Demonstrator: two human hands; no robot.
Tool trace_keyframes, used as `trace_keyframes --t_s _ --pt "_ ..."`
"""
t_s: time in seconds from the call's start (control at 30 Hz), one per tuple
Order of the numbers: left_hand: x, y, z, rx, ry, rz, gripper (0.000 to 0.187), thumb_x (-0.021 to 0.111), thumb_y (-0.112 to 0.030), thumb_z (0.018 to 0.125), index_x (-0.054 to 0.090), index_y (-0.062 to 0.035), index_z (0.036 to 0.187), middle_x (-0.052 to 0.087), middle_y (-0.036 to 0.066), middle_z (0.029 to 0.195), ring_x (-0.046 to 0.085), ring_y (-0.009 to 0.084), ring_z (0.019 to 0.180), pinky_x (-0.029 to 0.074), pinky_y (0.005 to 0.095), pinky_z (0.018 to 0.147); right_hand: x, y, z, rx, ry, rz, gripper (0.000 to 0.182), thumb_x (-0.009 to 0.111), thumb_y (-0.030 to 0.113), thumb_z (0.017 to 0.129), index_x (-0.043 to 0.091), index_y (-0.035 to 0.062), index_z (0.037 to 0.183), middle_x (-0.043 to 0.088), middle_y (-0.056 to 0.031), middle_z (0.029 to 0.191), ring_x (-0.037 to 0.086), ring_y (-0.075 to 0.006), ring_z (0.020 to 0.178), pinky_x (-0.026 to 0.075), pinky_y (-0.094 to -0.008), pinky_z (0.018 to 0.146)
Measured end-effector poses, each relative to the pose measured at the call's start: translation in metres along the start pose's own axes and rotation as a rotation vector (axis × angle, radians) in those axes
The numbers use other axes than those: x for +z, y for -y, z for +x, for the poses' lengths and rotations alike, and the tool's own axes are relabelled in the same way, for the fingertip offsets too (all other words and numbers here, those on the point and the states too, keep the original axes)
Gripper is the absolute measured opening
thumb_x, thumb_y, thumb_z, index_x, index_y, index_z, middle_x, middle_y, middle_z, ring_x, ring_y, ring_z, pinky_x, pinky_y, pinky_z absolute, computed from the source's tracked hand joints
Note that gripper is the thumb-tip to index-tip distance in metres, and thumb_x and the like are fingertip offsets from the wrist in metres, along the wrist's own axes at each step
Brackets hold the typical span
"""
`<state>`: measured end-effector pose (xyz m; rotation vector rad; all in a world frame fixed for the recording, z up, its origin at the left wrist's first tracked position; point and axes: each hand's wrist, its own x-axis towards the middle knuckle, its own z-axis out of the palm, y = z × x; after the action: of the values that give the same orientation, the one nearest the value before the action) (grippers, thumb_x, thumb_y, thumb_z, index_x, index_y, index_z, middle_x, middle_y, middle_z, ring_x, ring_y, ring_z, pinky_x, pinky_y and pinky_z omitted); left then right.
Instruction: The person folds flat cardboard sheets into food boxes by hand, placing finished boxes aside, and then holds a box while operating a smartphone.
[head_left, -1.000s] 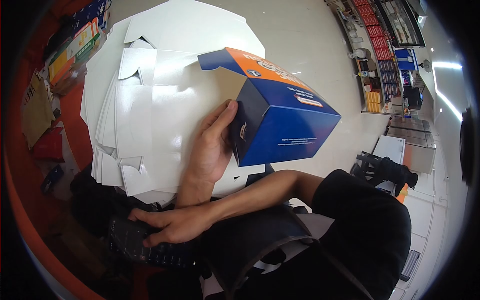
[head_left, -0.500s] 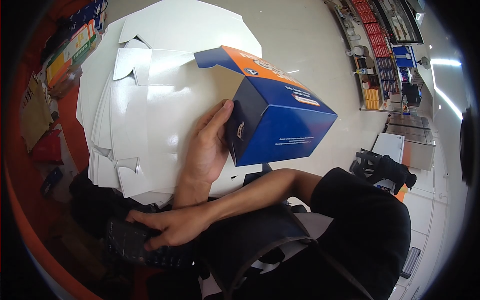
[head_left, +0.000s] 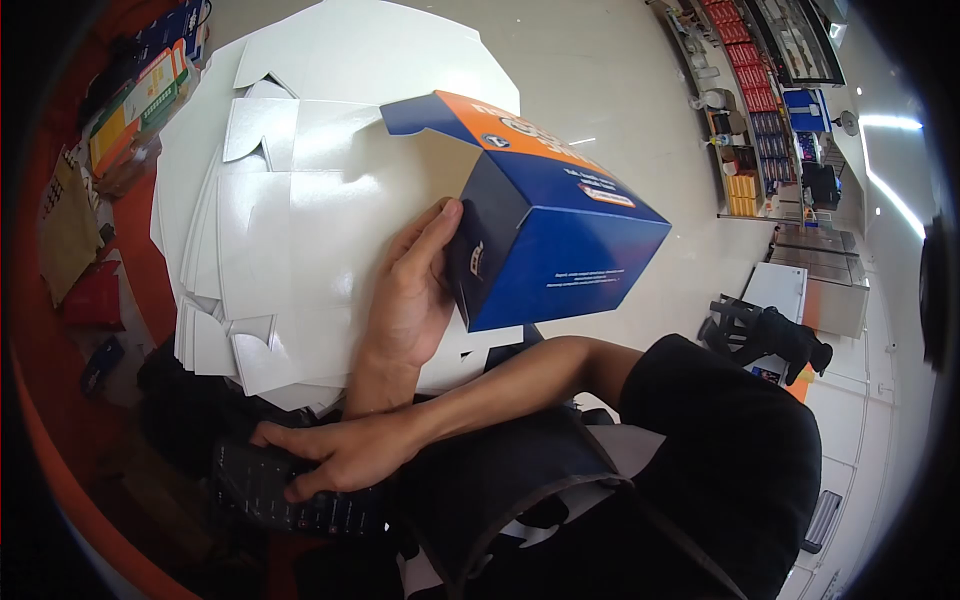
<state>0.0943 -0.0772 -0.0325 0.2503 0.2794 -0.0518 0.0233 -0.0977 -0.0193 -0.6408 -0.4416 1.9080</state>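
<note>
My left hand (head_left: 410,290) holds a blue and orange cardboard box (head_left: 570,245), its thumb along the near edge and the other fingers hidden. The box is tilted, and an end flap (head_left: 425,118) stands out on its left. My right arm crosses over my left forearm. At lower left my right hand (head_left: 350,455) is closed on a dark phone (head_left: 290,500) with small icons on its screen; two digits show over the phone and the rest are hidden. Beside and behind the left hand lies a stack of flat white die-cut cardboard sheets (head_left: 255,225).
An orange and green packet (head_left: 145,105), a brown paper package (head_left: 70,220) and a red packet (head_left: 95,295) lie at far left. Shelves with red boxes (head_left: 740,60) stand at upper right across the pale floor (head_left: 600,60). A dark chair (head_left: 765,335) is at right.
The box and left hand have shifted very slightly left in view. Both hands keep their holds.
</note>
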Motion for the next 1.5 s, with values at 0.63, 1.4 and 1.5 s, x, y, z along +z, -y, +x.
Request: trace_keyframes --t_s 0.63,1.4,1.5 --pt "0.001 -0.001 0.001 0.007 0.011 0.026 0.027 0.055 -0.023 0.104 0.064 -0.0035 0.12 0.068 0.001 0.112 0.062 0.0075 0.101 0.048 0.0248 0.089 -0.004 -0.007 0.003 -0.115 0.024 -0.108 0.051 0.055 0.008 0.099 0.025 0.0028 0.139 0.052 -0.0105 0.115 0.05 -0.0159 0.11 0.044 -0.0307 0.093" --pt "-0.001 -0.001 0.002 0.003 0.008 0.02 0.027 0.056 -0.024 0.103 0.064 -0.0041 0.12 0.068 0.0 0.112 0.061 0.0076 0.103 0.047 0.0252 0.09 -0.005 -0.002 0.0 -0.121 0.047 -0.136 0.062 0.059 -0.001 0.089 0.025 0.0015 0.14 0.052 -0.011 0.117 0.053 -0.0168 0.109 0.047 -0.0295 0.089" --pt "-0.001 -0.002 0.001 0.003 0.031 0.017 0.027 0.056 -0.024 0.103 0.064 -0.0037 0.121 0.068 0.001 0.112 0.061 0.0075 0.103 0.047 0.0252 0.09 -0.003 -0.001 0.002 -0.021 0.027 0.022 0.059 0.058 0.0 0.091 0.025 0.0013 0.14 0.051 -0.0114 0.117 0.052 -0.0165 0.11 0.045 -0.0301 0.09"
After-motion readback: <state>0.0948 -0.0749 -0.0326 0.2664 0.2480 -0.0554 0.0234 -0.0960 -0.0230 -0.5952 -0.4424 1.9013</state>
